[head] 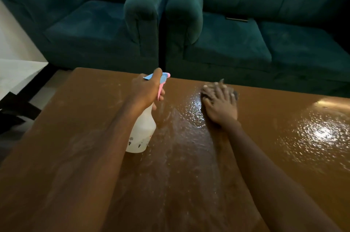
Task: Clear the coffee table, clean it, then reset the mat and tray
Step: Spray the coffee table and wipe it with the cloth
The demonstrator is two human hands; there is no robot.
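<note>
We are wiping cleared worktop | left grip clasping bottle | right grip flat on cloth | reset pending

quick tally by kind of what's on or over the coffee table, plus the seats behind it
spray bottle: 1
cloth: 1
hands: 2 (left hand, right hand)
teal seats: 2 (armchair, sofa)
total: 6

Left arm: bare along its whole visible length.
Right arm: bare along its whole visible length.
Left hand: bare.
Right hand: bare; short nails show on the fingers; a faint band on one finger, too blurred to identify.
</note>
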